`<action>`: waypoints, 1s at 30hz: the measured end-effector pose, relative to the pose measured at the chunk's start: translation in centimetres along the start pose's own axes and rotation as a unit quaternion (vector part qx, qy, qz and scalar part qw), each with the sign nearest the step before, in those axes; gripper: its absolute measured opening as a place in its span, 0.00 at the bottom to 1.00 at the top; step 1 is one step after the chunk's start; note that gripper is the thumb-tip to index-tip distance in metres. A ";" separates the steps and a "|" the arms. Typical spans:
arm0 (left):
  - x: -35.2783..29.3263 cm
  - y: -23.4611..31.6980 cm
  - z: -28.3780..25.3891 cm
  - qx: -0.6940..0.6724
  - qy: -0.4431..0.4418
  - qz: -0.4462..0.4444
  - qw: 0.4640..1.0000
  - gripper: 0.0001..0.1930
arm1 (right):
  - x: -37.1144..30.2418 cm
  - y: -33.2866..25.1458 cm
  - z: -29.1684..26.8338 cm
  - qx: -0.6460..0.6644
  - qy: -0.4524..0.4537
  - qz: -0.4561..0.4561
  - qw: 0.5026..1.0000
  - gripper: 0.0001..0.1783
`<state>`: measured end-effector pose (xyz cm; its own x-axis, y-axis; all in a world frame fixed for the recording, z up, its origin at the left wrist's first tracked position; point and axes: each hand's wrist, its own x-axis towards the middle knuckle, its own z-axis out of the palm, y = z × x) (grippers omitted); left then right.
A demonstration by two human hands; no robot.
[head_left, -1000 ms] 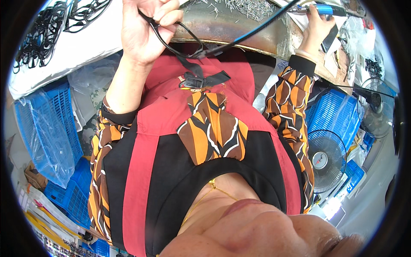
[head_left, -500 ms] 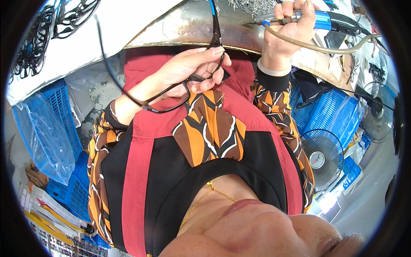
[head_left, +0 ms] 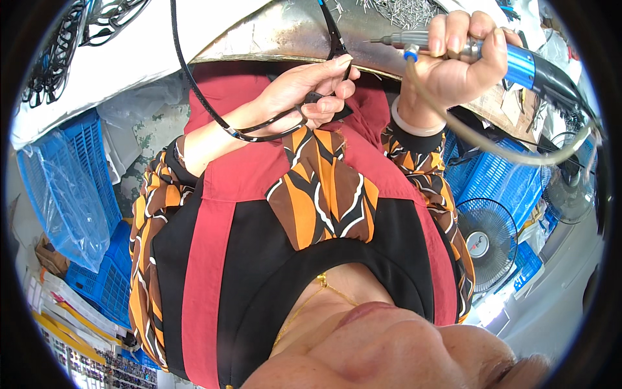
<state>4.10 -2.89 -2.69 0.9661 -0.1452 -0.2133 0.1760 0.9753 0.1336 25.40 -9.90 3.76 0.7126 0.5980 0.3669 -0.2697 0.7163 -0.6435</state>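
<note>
My left hand (head_left: 304, 97) pinches a small black connector block (head_left: 324, 107) btwn thumb and fingers, held just above my lap, in front of the metal bench edge (head_left: 285, 32). A thin black cable (head_left: 188, 78) runs from that block, loops under the wrist and climbs up out of view at the top; a second black strand goes up past the fingertips toward the bench. My right hand (head_left: 453, 65) is clenched round a blue-and-silver powered driver (head_left: 466, 48), tip pointing left toward the left hand w/ a clear gap btwn them. A pale hose (head_left: 492, 146) hangs off the driver in a long sag to the right.

Handling, my guess: the block is light, hard plastic, small enough to twist in a pinch, so grip it by its flat sides, not by the cable. The cable is limp and springy, will drag the block if it snags; the joint where it enters the block is prob the weak spot. The driver looks heavier, rigid, and the hose tugs it sideways, so a full fist near the nose suits it.

Surface: worn, stained sheet metal, w/ a scatter of small metal pins (head_left: 395, 10) at the top. White table (head_left: 129, 39) on the left carries bundles of black cables (head_left: 52, 58). Around me: blue plastic crates (head_left: 71, 168), clear bags, a floor fan (head_left: 486, 236) on the right, cluttered floor.
</note>
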 end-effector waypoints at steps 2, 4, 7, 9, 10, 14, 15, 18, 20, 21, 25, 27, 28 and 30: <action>0.2 -0.2 -0.2 0.015 0.002 0.009 1.000 0.17 | -0.7 0.6 1.2 -0.017 -0.029 -0.013 0.999 0.09; 0.3 -0.2 -0.2 -0.015 -0.021 -0.003 1.000 0.17 | -0.9 2.6 2.3 -0.055 0.006 -0.083 0.995 0.19; 0.3 -0.1 -0.1 -0.045 -0.038 -0.015 0.998 0.18 | -1.4 3.8 3.1 -0.053 0.044 -0.064 0.996 0.18; 0.2 -0.1 0.0 -0.032 -0.039 -0.007 0.999 0.18 | -1.7 3.4 3.1 -0.097 0.025 -0.056 0.993 0.19; 0.2 -0.1 0.1 -0.037 -0.051 -0.002 0.998 0.18 | -1.9 3.0 2.9 -0.087 0.004 -0.041 0.995 0.16; 0.0 -0.4 0.3 -0.037 -0.050 0.003 0.998 0.18 | -2.4 1.2 1.9 -0.034 -0.033 -0.006 0.999 0.13; 0.0 -0.5 0.3 -0.035 -0.048 0.002 0.998 0.18 | -2.5 1.0 1.7 -0.035 -0.030 -0.009 0.999 0.14; 0.1 -0.6 0.3 -0.040 -0.070 0.002 0.997 0.17 | -2.8 1.0 1.2 -0.066 -0.038 -0.006 0.997 0.13; 0.1 -0.6 0.4 -0.053 -0.090 0.002 0.995 0.17 | -2.9 1.2 1.1 -0.062 -0.046 0.003 0.997 0.13; 0.1 -0.7 0.4 -0.035 -0.079 0.008 0.996 0.18 | -2.9 1.3 1.2 -0.052 -0.044 0.003 0.998 0.12; -0.3 -0.8 0.6 -0.021 -0.064 0.015 0.998 0.18 | -2.3 2.1 1.7 0.274 -0.104 0.139 0.946 0.08; -0.4 -0.8 0.6 -0.029 -0.055 0.010 0.998 0.19 | -2.4 2.7 2.4 0.036 -0.100 0.034 0.994 0.13; -0.4 -0.7 0.6 -0.034 -0.045 0.004 0.998 0.19 | -2.3 3.2 2.7 0.004 -0.109 0.019 0.994 0.18; -0.4 -0.4 0.6 -0.049 -0.050 -0.003 0.998 0.19 | -2.6 3.9 3.3 -0.001 -0.099 0.018 0.995 0.24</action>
<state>3.77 -3.36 -2.14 0.9801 -0.1614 -0.1153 0.1665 0.9854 0.0356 20.34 -7.50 2.57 0.5605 0.6824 0.4692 -0.2906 0.6926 -0.6602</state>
